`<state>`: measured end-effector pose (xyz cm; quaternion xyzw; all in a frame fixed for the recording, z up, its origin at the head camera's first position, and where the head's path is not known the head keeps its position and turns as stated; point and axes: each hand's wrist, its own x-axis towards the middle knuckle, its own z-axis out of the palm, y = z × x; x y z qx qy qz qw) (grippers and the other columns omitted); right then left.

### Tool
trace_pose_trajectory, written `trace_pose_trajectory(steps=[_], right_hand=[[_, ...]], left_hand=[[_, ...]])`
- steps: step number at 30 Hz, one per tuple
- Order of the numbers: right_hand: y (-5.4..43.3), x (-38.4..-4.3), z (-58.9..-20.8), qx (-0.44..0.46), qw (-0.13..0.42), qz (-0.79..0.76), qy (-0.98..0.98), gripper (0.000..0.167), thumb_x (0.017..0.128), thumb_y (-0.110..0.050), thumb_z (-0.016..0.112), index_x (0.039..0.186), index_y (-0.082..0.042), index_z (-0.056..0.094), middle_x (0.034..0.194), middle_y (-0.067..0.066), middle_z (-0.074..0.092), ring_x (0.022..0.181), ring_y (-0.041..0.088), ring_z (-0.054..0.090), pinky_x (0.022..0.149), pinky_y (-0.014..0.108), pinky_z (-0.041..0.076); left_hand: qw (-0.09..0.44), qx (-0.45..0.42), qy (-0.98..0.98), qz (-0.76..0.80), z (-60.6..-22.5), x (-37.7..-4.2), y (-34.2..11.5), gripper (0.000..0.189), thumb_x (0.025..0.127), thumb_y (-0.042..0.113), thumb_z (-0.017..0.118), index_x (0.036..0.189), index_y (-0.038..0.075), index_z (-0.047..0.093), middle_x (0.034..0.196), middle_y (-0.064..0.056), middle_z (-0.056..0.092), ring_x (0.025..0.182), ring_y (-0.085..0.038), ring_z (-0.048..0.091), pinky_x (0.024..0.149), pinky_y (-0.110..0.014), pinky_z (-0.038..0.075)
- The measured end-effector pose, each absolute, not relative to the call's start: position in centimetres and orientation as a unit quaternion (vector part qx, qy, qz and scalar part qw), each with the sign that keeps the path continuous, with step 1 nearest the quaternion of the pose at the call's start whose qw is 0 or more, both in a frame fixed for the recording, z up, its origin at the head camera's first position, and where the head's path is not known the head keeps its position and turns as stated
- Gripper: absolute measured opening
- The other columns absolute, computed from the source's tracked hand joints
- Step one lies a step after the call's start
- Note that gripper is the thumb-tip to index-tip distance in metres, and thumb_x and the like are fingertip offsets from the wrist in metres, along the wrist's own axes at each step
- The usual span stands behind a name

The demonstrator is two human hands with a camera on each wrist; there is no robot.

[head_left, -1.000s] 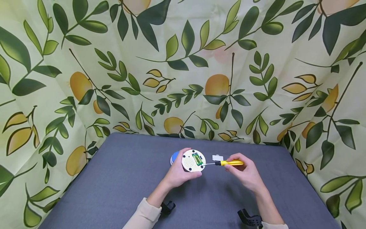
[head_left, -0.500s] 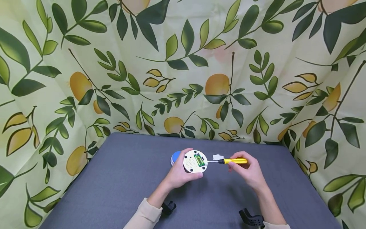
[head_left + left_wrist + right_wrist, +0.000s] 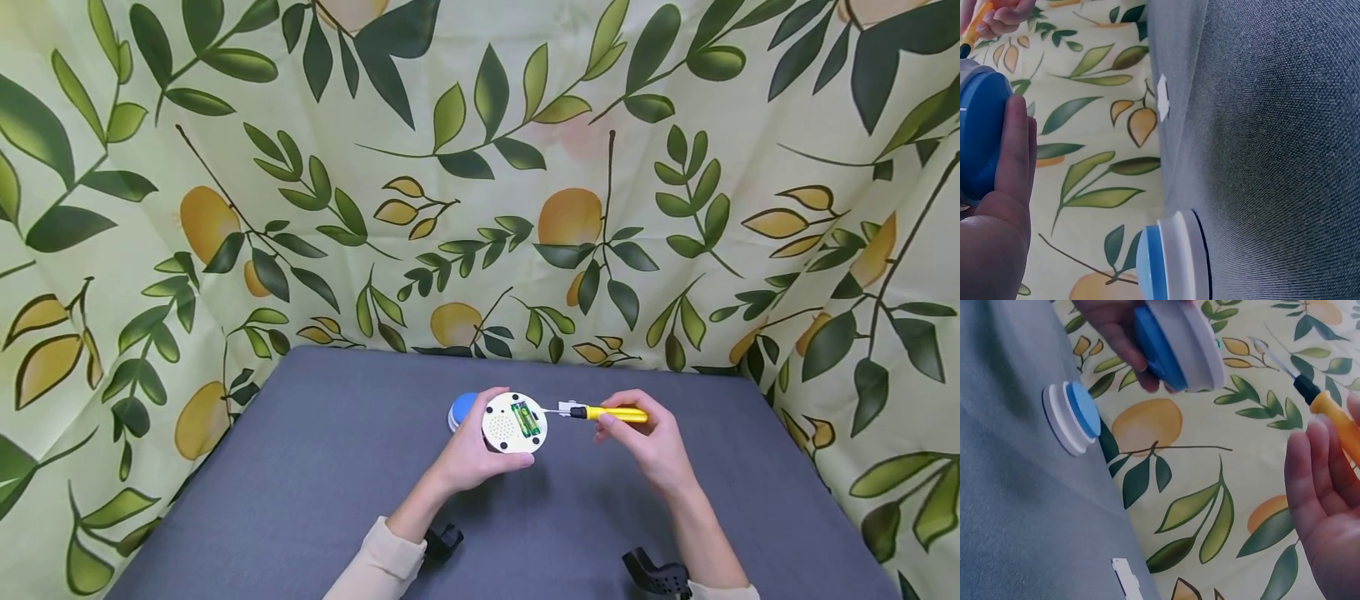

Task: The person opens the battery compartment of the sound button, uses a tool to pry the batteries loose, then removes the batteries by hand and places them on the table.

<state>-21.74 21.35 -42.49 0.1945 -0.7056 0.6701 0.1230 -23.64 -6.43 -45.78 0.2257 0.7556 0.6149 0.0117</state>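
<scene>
My left hand (image 3: 467, 450) holds a round white-and-blue push-button buzzer (image 3: 498, 423) by its rim, underside turned up towards the head camera. Two green batteries (image 3: 526, 419) lie in its uncovered compartment. In the left wrist view, the fingers lie along the buzzer's blue dome (image 3: 985, 134). My right hand (image 3: 651, 442) pinches the yellow handle of a screwdriver (image 3: 618, 414), which points left. Its tip overlaps the buzzer's right edge in the head view; in the right wrist view the screwdriver (image 3: 1335, 425) stands apart from the buzzer (image 3: 1188, 347).
A second blue-topped buzzer (image 3: 457, 412) sits on the grey table (image 3: 360, 467) behind my left hand. Beyond the screwdriver lies a small white battery cover (image 3: 570, 407), partly hidden by it. A leaf-and-fruit patterned cloth (image 3: 487, 192) hangs round the table's back and sides.
The screwdriver tip has moved from the lower end of the batteries to the buzzer's upper right edge. My right hand has shifted slightly right and up; the left hand stays nearly still.
</scene>
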Motion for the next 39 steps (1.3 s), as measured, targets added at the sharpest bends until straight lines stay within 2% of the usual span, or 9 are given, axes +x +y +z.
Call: trace_pose_trajectory(steps=[5,9,18,22,33,39], right_hand=[[20.7,-22.2,-41.8,0.156,0.133,0.675,-0.709,0.014,0.097,-0.001,0.066,0.105,0.009,0.061,0.087,0.006,0.068,0.069,0.019,0.069,0.071,0.029,0.059],[20.4,-22.5,-41.5,0.148,0.134,0.68,-0.705,0.017,0.095,0.001,0.067,0.108,0.01,0.06,0.088,0.009,0.068,0.069,0.02,0.069,0.072,0.029,0.059],[19.6,-22.9,-41.6,0.152,0.118,0.658,-0.728,0.024,0.094,-0.001,0.069,0.112,0.009,0.057,0.099,0.01,0.062,0.077,0.019,0.07,0.078,0.028,0.058],[19.5,-22.9,-41.9,0.145,0.108,0.661,-0.728,0.024,0.094,0.0,0.07,0.111,0.011,0.057,0.099,0.012,0.062,0.077,0.02,0.07,0.078,0.028,0.058],[20.1,-23.4,-42.4,0.133,0.103,0.639,-0.751,0.021,0.094,-0.005,0.07,0.108,0.006,0.06,0.098,0.015,0.064,0.08,0.021,0.07,0.078,0.028,0.056],[20.3,-23.7,-42.6,0.142,0.092,0.63,-0.758,0.019,0.094,-0.005,0.07,0.107,0.005,0.06,0.093,0.012,0.066,0.08,0.023,0.069,0.076,0.028,0.053]], left_hand=[[0.014,0.224,0.758,0.612,-45.8,-23.7,-6.5,0.094,0.071,0.022,0.092,0.149,0.018,0.038,0.132,0.001,0.055,0.115,-0.017,0.054,0.102,-0.038,0.038],[0.019,0.225,0.762,0.607,-45.9,-23.6,-6.5,0.094,0.071,0.024,0.092,0.149,0.018,0.038,0.131,0.001,0.055,0.114,-0.018,0.054,0.102,-0.038,0.039],[0.028,0.231,0.758,0.61,-46.0,-23.2,-6.4,0.097,0.073,0.024,0.091,0.151,0.013,0.035,0.129,0.001,0.055,0.114,-0.018,0.054,0.1,-0.038,0.04],[0.03,0.233,0.758,0.609,-46.0,-23.1,-6.3,0.095,0.073,0.024,0.091,0.15,0.015,0.036,0.13,0.002,0.055,0.114,-0.017,0.055,0.1,-0.036,0.041],[0.04,0.237,0.758,0.606,-45.7,-23.0,-6.1,0.094,0.073,0.026,0.091,0.15,0.022,0.036,0.131,0.002,0.054,0.115,-0.017,0.054,0.1,-0.037,0.041],[0.044,0.25,0.758,0.6,-45.6,-23.1,-6.1,0.096,0.074,0.026,0.09,0.151,0.014,0.035,0.132,0.002,0.053,0.116,-0.018,0.053,0.099,-0.036,0.042]])
